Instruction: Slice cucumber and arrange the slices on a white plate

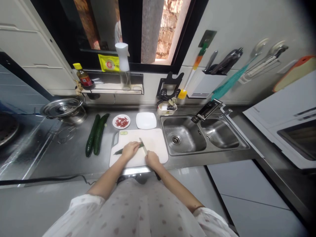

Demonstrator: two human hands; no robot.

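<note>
On a white cutting board [158, 140] with a grey handle lies a dark green cucumber piece [118, 151]. My left hand [130, 150] is closed over it, holding it against the board. My right hand [152, 159] grips a kitchen knife [142, 144], its blade upright beside the cucumber's right end. Whether the blade touches the cucumber I cannot make out. A few pale cucumber slices [123, 133] rest at the board's upper left. Behind the board stand a white plate of chopped red pieces [121, 121] and a square white plate [146, 120].
Two whole cucumbers [95, 135] lie left of the board, near a lidded steel pot [65, 110]. A double sink [182, 149] with a black faucet [204, 112] borders the board's right. A shelf [108, 90] with bottles and a knife holder [206, 82] are at the back wall.
</note>
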